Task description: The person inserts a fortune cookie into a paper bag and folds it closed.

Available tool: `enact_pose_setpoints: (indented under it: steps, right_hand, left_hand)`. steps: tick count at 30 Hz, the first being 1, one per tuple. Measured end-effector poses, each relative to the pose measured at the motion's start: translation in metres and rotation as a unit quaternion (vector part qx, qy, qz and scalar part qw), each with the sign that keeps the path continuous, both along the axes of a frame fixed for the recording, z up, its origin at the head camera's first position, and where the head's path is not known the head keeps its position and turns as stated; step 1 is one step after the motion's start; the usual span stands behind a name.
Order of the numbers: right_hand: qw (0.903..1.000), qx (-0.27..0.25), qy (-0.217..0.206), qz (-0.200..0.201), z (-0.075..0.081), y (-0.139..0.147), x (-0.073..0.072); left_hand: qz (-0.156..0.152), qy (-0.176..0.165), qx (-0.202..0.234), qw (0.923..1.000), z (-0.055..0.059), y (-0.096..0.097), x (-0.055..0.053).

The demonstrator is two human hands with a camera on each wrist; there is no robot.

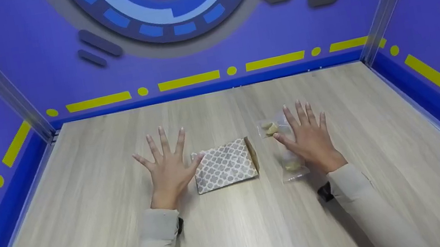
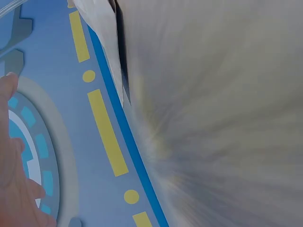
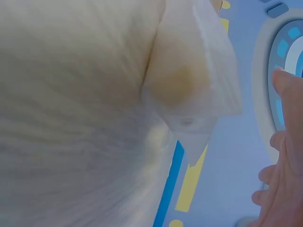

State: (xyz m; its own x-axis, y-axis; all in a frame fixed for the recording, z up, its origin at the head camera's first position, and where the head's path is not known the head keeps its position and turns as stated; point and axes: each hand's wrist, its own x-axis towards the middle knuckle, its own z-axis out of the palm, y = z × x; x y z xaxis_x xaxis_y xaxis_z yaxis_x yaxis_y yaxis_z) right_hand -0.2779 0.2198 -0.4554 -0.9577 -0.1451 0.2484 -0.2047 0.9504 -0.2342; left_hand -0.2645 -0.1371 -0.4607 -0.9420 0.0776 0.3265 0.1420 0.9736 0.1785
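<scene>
Patterned packet [image 1: 225, 165], between widely splayed empty hands [image 1: 170, 173] [image 1: 312, 141], clear bag [image 1: 292, 166] near the right

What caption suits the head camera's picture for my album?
Left hand and right hand spread wide, a patterned packet between them on the table.

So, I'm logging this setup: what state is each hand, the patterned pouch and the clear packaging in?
Left hand: fingers spread, holding nothing.
Right hand: fingers spread, holding nothing.
Patterned pouch: lying flat, right end apparently open.
Clear packaging: yellowish contents inside, partly hidden by the right hand; sealed or not, cannot tell.
</scene>
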Motion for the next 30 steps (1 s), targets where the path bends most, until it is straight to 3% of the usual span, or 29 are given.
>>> enact_pose_setpoints:
  steps: [8, 16, 24, 30]
  right_hand:
    - [0.9992, -0.001, -0.031, 0.025, 0.006, -0.005, 0.0]
    - [0.9962, 0.003, -0.041, 0.076, 0.007, -0.012, -0.002]
    - [0.9887, 0.012, -0.074, 0.13, 0.003, -0.022, -0.004]
    - [0.9777, 0.001, -0.108, 0.18, 0.001, -0.027, -0.005]
  left_hand:
    - [-0.023, -0.028, 0.002, 0.9994, 0.003, -0.001, -0.003]
    - [-0.06, -0.05, 0.006, 0.9969, 0.005, 0.005, -0.008]
    - [-0.109, -0.098, 0.036, 0.9886, 0.002, 0.019, -0.013]
    - [-0.144, -0.124, 0.021, 0.9816, -0.001, 0.032, -0.018]
